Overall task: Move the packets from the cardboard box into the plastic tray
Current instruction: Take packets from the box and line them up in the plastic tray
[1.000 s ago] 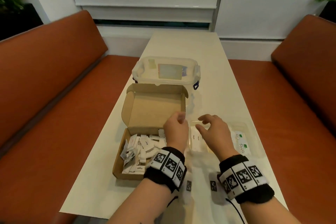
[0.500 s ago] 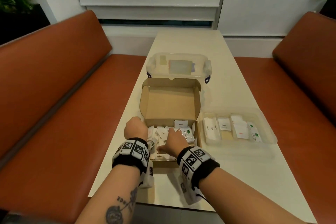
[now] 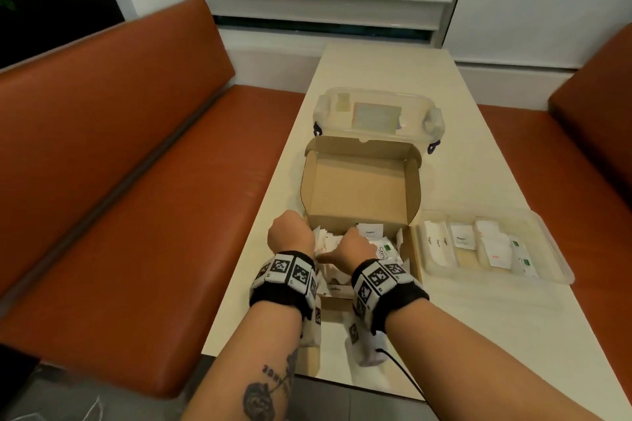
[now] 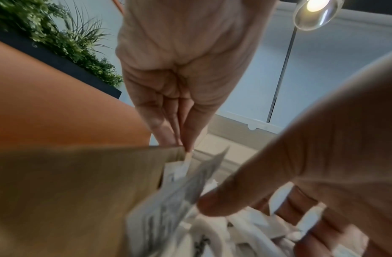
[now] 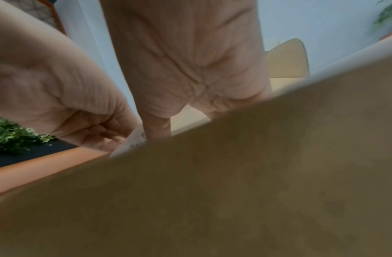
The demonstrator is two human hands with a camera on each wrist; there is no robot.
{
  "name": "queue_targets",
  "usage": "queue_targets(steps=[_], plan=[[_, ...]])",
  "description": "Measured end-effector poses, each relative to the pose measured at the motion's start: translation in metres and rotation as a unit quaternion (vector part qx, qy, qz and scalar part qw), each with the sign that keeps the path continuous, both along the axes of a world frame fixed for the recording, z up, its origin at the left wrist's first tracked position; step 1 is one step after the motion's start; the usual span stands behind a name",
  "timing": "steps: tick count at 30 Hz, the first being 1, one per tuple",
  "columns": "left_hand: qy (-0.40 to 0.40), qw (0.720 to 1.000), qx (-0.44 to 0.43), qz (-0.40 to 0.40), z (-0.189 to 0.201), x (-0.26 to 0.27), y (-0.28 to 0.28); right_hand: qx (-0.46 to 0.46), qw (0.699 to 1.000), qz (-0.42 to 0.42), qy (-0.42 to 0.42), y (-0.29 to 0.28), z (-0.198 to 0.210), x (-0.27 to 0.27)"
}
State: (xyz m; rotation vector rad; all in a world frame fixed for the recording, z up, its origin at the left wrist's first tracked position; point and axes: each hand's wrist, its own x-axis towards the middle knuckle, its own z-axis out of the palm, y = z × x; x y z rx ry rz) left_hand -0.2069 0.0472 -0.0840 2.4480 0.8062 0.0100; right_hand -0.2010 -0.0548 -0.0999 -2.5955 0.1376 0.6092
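Observation:
The open cardboard box [image 3: 359,195] stands in front of me, lid up, its front half full of small white packets [image 3: 383,249]. Both hands are inside it. At the box's left wall my left hand [image 3: 290,236] points down with fingers together; in the left wrist view that left hand [image 4: 184,147] pinches the top of a small packet [image 4: 187,158]. My right hand [image 3: 349,246] lies in the pile, thumb and curled fingers closed around loose packets [image 4: 311,219]. Just right of the box sits the clear plastic tray [image 3: 547,239], several packets laid in its compartments.
A clear lidded plastic container [image 3: 376,113] stands behind the box. The cream table [image 3: 478,325] is narrow, with orange bench seats [image 3: 136,215] on both sides. The box's front wall [image 5: 256,173] fills most of the right wrist view.
Both hands left the tray and moved left into the cardboard box. Since half a second ago they have stayed among the packets, and the view has shifted slightly.

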Motion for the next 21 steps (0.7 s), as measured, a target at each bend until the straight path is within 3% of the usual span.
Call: queue_targets(steps=[4, 15, 21], plan=[[0.003, 1.000, 0.000, -0.003, 0.001, -0.001, -0.001, -0.090, 0.993, 0.076, -0.014, 0.009, 0.000, -0.006], [-0.002, 1.000, 0.012, -0.008, 0.003, -0.003, -0.004, 0.023, 0.989, 0.145, 0.013, 0.006, 0.015, -0.011], [0.003, 1.000, 0.014, -0.011, 0.002, -0.003, -0.004, 0.090, 0.991, 0.086, 0.054, 0.006, 0.009, -0.008]])
